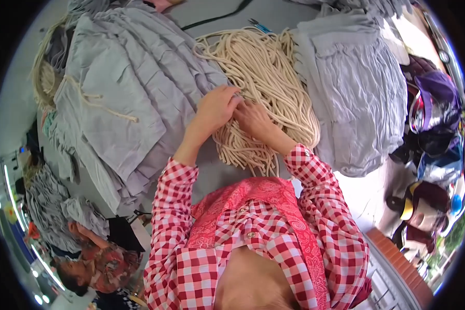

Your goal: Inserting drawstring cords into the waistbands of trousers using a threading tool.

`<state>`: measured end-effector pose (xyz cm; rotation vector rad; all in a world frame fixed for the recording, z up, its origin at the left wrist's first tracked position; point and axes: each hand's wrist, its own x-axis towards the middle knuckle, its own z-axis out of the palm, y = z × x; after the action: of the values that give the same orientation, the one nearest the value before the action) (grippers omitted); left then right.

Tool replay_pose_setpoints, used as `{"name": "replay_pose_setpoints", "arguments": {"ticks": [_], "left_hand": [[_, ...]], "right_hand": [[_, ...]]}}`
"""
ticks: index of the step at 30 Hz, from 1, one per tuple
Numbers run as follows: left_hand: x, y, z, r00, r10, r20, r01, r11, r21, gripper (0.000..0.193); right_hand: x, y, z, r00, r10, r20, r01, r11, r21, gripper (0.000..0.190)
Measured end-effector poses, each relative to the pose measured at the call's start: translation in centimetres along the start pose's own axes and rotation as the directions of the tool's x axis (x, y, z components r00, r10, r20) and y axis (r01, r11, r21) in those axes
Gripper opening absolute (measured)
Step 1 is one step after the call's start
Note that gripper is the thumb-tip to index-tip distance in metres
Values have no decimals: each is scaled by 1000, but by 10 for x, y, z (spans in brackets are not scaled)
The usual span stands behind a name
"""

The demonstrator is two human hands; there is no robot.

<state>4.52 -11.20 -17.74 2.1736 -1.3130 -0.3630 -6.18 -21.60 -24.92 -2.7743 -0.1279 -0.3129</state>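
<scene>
My left hand (217,106) and my right hand (252,116) meet at the right edge of a pile of light grey garments (128,77), fingertips together. What lies between the fingers is hidden. Beneath and beside my right hand spreads a thick bundle of cream cotton cords (271,73), its cut ends towards me. One cord (112,112) lies loose across the grey pile. To the right of the bundle is a stack of gathered grey garments (360,93). Small thread snips with blue handles (260,26) rest beyond the cords.
A dark strap (217,17) crosses the far part of the grey table (205,162). More cords (42,77) hang at the far left. Another person (104,263) handles grey cloth at the lower left. Bags and purple cloth (438,97) are piled at the right.
</scene>
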Motion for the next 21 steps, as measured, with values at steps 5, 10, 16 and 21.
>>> {"name": "replay_pose_setpoints", "arguments": {"ticks": [5, 10, 16, 21], "left_hand": [[38, -17, -1, 900, -179, -397, 227, 971, 77, 23], [79, -76, 38, 915, -243, -323, 325, 917, 230, 19], [74, -67, 37, 869, -221, -444, 303, 945, 122, 16], [42, -15, 4, 516, -214, -829, 12, 970, -243, 15]], "right_hand": [[-2, 2, -37, 998, -46, 36, 41, 991, 130, 31], [-16, 9, -32, 998, 52, 28, -57, 970, 238, 22], [-3, -11, -67, 933, 148, -327, -53, 957, 284, 14], [21, 18, -101, 897, 191, -398, -73, 954, 291, 25]]}}
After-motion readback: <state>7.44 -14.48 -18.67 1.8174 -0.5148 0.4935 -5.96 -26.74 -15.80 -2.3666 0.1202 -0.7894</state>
